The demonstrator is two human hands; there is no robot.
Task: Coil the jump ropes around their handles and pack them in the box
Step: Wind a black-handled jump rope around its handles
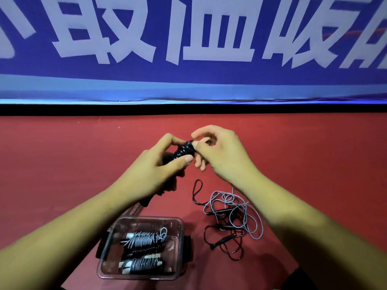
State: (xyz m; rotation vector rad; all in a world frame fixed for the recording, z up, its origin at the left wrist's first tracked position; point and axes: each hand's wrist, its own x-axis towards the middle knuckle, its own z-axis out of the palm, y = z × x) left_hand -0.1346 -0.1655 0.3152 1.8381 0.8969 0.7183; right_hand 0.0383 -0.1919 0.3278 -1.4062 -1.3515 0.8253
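Red table [83, 164], left hand [155, 164] gripping coiled rope [184, 150], right hand [219, 151] pinching its end

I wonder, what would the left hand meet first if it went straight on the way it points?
Most likely the right hand, whose fingers pinch the tip of the black coiled rope that the left hand grips; depth is unclear.

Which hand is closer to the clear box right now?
Left. The left hand holds the coiled black rope just beyond the box; the right hand pinches that rope's end farther right.
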